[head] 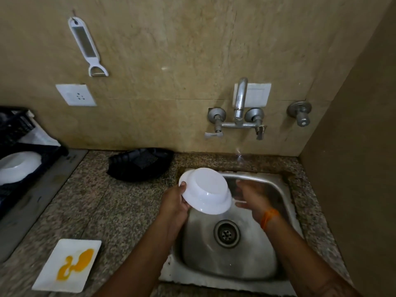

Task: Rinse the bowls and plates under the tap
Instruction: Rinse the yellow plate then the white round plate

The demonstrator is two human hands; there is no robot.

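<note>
Here, left hand (174, 202) grips the rim of a white bowl (206, 190), held tilted, underside up, over the steel sink (278, 189). Right hand (252, 197) beside it, blurred; open or closed, cannot tell. Tap (240, 103) on wall above. Square plate (67, 265) with yellow smear lies on worktop (120, 209), left.

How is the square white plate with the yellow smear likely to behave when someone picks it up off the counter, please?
The square plate looks stiff and thin, so it is probably light for its size. It lies flat on the granite counter, so getting fingers under its low edge may be awkward. The yellow smear could make the top slippery; gripping the clean rim seems safer.
</note>
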